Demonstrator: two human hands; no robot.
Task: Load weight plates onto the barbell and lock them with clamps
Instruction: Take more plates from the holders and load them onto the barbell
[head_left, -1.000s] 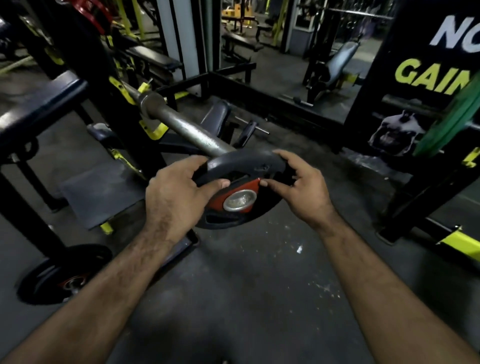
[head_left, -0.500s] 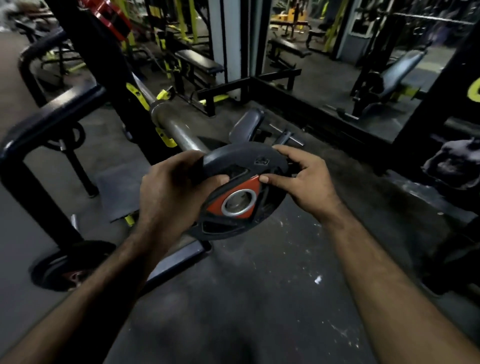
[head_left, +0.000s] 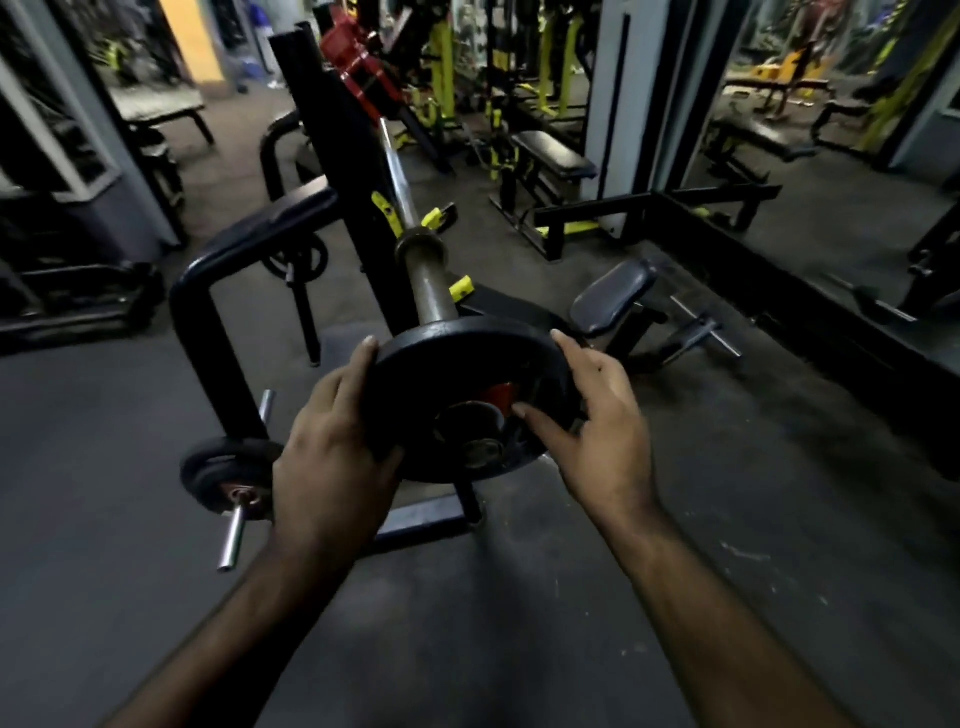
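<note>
Your left hand (head_left: 332, 457) curls round the black weight plate's (head_left: 457, 364) left rim, your right hand (head_left: 602, 421) grips its right edge, fingers spread, barbell sleeve (head_left: 428, 283) just beyond them.

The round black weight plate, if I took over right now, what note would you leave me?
Left hand grips the round black iron weight plate at its left rim. Right hand holds its right rim, thumb on the plate's face. The plate sits at the near end of the grey steel barbell sleeve; how far on is hidden. Left to do: slide it up the sleeve, then clamp. No clamp is visible.
</note>
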